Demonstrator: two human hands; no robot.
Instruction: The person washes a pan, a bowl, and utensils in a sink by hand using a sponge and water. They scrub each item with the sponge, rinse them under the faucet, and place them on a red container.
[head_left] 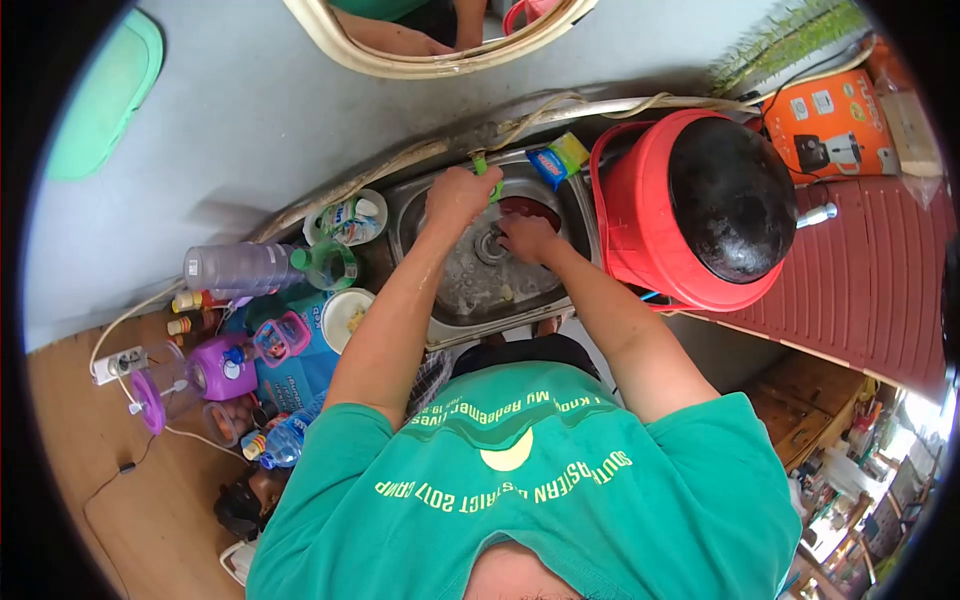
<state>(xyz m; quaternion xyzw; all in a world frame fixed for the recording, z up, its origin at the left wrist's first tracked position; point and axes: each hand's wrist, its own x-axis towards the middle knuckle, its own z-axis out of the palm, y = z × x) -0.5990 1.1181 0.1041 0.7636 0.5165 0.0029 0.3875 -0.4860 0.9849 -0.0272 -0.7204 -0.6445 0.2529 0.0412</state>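
My left hand (463,197) is closed around the green tap (481,165) at the back of the steel sink (440,318). Inside the basin, my right hand (528,238) has its fingers curled at the near edge of a dark red dish (532,208), which is partly hidden behind that hand. The metal drain (490,246) lies just left of my right fingertips. Wet suds and small bits of residue dot the basin floor. On the back right rim rests a yellow and blue packet (558,160).
A red bucket (640,215) with a blackened round pot (730,200) on top stands right of the sink. Bottles, a white bowl (347,318) and a white tub (350,215) crowd the left side. An orange box (835,125) sits at the far right.
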